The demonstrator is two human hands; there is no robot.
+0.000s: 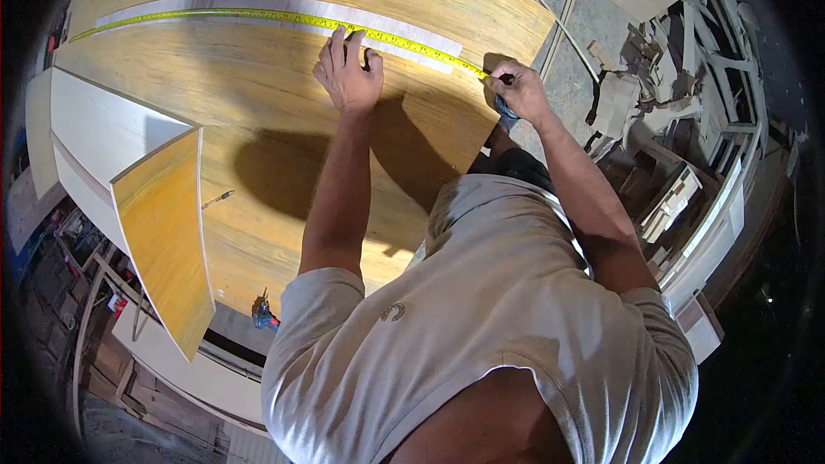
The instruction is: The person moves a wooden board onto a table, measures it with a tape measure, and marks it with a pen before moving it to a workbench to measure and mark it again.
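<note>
The left hand's fingers lie bent and close together, tips pressing the one yellow tape onto the board, gripping nothing. The right hand's fingers are curled tight on the tape's near end. Under the tape runs one pale strip. One pencil lies apart. Both arms reach forward, elbows nearly straight.

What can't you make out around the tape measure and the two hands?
Head view, tape measure: its numbers are too small to read.
Head view, right hand: closed, it hides what it grips; only a blue bit shows.
Head view, left hand: it covers the tape beneath it.
</note>
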